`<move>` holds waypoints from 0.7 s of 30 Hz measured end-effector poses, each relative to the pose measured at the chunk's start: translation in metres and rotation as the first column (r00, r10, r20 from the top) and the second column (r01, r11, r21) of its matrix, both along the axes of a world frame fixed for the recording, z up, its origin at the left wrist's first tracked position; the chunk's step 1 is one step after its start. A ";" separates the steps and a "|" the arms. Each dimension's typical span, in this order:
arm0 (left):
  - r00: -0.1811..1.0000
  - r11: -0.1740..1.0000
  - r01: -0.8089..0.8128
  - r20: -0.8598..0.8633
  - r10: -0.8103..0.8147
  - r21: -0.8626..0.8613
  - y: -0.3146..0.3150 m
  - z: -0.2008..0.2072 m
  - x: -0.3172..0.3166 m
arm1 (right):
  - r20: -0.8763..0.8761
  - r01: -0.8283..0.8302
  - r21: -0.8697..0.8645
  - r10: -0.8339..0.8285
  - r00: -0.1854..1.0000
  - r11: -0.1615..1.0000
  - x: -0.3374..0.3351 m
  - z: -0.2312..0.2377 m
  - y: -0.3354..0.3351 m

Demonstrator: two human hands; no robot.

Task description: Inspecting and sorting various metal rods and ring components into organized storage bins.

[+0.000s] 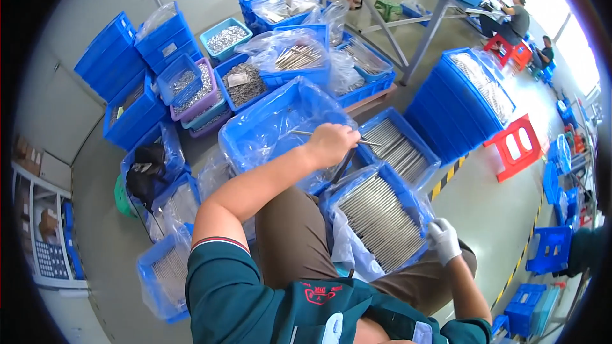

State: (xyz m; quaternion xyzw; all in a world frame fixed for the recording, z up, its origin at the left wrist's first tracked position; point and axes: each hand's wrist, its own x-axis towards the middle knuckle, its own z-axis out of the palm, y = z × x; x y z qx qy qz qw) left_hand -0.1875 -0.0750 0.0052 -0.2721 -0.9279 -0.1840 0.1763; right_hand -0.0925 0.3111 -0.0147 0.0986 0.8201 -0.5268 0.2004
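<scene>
My bare left hand (331, 145) is closed around a thin metal rod (370, 143), which sticks out on both sides of the fist. Beneath it lies a blue crate lined with clear plastic (255, 134). A dark, narrow strip (342, 167) shows just under the fist; its kind cannot be made out. In a white glove, my right hand (444, 240) has its fingers bent at the right rim of a blue crate (417, 207) by my knees; what they grip is hidden. Rows of metal rods (382, 220) fill that crate. More rods (395, 150) lie in the crate behind it.
Stacked blue crates (446, 111) stand at the right beside a red stool (517, 148). Bins of small metal parts (242, 83) crowd the far left. A metal table leg (424, 41) rises at the back. Two people (513, 22) sit far right.
</scene>
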 end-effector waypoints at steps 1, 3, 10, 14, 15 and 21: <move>0.997 0.995 -0.037 -0.070 0.031 -0.095 -0.007 -0.009 -0.008 | 0.011 -0.043 0.020 0.042 0.999 0.999 -0.002 -0.017 -0.004; 0.985 0.981 -0.097 -0.155 0.070 -0.169 -0.028 -0.019 -0.022 | 0.119 -0.062 -0.053 0.068 0.991 0.997 -0.004 -0.049 -0.013; 0.921 0.931 -0.353 -0.139 0.364 0.095 -0.092 -0.049 -0.099 | 0.254 -0.128 0.126 0.093 0.963 0.984 -0.003 -0.093 -0.021; 0.798 0.504 -0.537 0.213 0.564 0.677 -0.138 -0.065 -0.169 | 0.311 -0.038 0.135 -0.006 0.950 0.990 -0.019 -0.091 -0.021; 0.845 0.331 -0.480 0.327 0.423 0.812 -0.154 -0.073 -0.186 | 0.307 -0.025 0.135 -0.018 0.952 0.990 -0.025 -0.093 -0.022; 0.863 -0.484 -0.445 0.505 -0.007 0.754 -0.207 -0.134 -0.269 | 0.441 0.061 0.091 -0.095 0.893 0.994 -0.041 -0.101 -0.023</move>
